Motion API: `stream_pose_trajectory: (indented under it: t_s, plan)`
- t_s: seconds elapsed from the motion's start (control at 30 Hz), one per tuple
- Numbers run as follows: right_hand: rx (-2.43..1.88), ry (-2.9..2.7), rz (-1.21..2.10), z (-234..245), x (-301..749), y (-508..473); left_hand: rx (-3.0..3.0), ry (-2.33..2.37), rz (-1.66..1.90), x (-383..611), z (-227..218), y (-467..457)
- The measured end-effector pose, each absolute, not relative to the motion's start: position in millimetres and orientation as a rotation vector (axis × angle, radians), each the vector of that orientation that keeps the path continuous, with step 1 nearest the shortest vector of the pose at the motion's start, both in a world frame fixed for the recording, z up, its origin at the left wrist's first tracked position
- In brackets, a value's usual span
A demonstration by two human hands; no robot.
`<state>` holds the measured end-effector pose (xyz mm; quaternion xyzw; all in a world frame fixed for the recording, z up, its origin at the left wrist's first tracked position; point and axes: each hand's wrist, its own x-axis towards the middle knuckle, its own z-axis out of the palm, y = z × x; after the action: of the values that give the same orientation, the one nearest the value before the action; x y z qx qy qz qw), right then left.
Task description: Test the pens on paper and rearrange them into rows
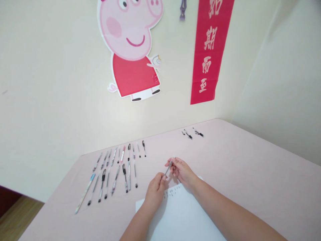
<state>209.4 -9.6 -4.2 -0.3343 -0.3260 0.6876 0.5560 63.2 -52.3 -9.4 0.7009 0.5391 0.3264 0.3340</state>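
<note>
A slim grey pen (168,168) slants between my two hands above the far edge of the paper. The fingers of my left hand (155,188) close around its lower end. At its upper end, my right hand (184,172) pinches it with thumb and fingertips. Both tips of the pen are hidden by fingers. Beneath my hands and forearms lies a white sheet of paper (179,217), with small dark marks near its top edge.
Several pens lie in two rows to the left, among them a black-capped pen (102,184) and a blue-capped pen (85,194). Dark pen parts (188,134) lie near the back edge of the pink-covered table (250,187). A wall stands behind it, bearing a pig cutout (135,75) and a red banner (208,67).
</note>
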Motion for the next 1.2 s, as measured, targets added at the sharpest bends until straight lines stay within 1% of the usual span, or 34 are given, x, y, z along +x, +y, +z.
stream_pose_trajectory:
  t_s: [0.23,0.43,0.57,0.67,0.8,1.0,1.2]
  plan:
    - [-0.813,-0.729,1.588,-11.9,209.5,-4.0,2.002,1.587,0.641,64.5,-6.4,-55.6]
    - [-0.849,-0.726,1.546,-16.8,206.3,-1.9,2.079,1.662,0.548,66.0,-4.3,-56.4]
    - [-0.892,-0.601,1.442,-14.6,223.2,9.0,2.105,1.74,0.497,63.6,-3.2,-59.5]
    - [-0.903,-0.561,1.375,-12.3,240.4,17.8,2.079,1.778,0.537,60.2,-4.2,-60.5]
    - [-0.891,-0.583,1.385,-11.2,244.5,18.1,2.064,1.738,0.665,56.5,-8.2,-58.1]
    - [-0.918,-0.62,1.441,-9.9,236.5,12.1,2.023,1.689,0.741,53.6,-12.5,-55.6]
    - [-0.833,-0.652,1.555,-8.2,235.2,10.0,1.984,1.665,0.776,54.1,-10.4,-54.9]
